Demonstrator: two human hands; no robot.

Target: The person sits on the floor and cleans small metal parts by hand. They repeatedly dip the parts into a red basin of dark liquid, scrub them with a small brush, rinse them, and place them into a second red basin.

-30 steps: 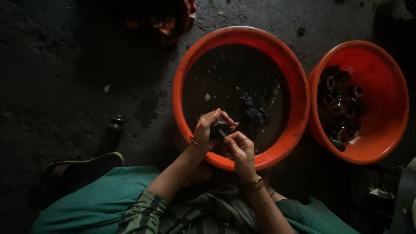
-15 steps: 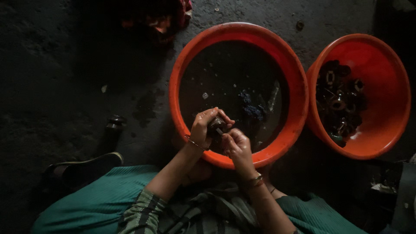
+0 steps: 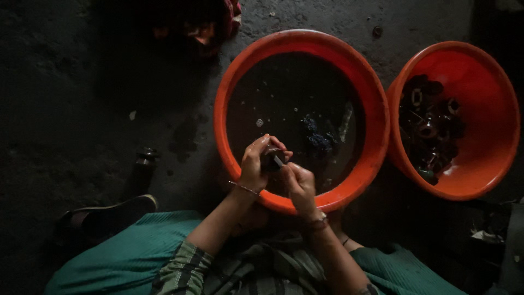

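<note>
Dim, heavy shadow, murky corners

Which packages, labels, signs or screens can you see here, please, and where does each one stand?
None can be made out: no package, label, sign or screen.
Only two round orange basins on the dark floor, and a small dark bottle standing left of them, its surface too dim to show any label.
</note>
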